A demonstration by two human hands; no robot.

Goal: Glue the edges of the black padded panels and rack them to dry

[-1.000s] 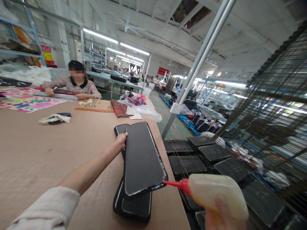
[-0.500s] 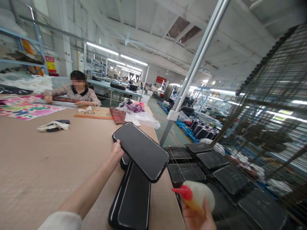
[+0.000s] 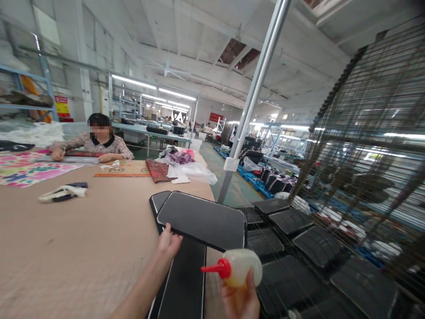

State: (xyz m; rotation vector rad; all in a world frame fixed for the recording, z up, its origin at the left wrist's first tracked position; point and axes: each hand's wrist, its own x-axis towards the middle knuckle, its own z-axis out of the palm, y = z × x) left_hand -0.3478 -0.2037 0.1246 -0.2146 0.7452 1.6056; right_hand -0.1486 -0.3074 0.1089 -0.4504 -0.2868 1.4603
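My left hand grips the near edge of a black rectangular panel with rounded corners and a pale line along its border. The thumb lies on top and the fingers go underneath. Beneath it, more black panels of the same kind lie on the table, partly covered. In my right hand is a squeeze bottle with a red nozzle, held sideways so that the tip points left. Yellowish liquid shows in its lower part. The bottle is just in front of the raised panel's right end.
The brown-covered table carries a crumpled cloth strip and a fabric pile. Across it sits a co-worker with patterned cloth. On the right, a wire rack stands by several black panels. A metal post rises beyond the table edge.
The held panel has turned so its long side lies more nearly level. My right hand has brought the bottle leftward, closer to the panel. The view has shifted slightly.
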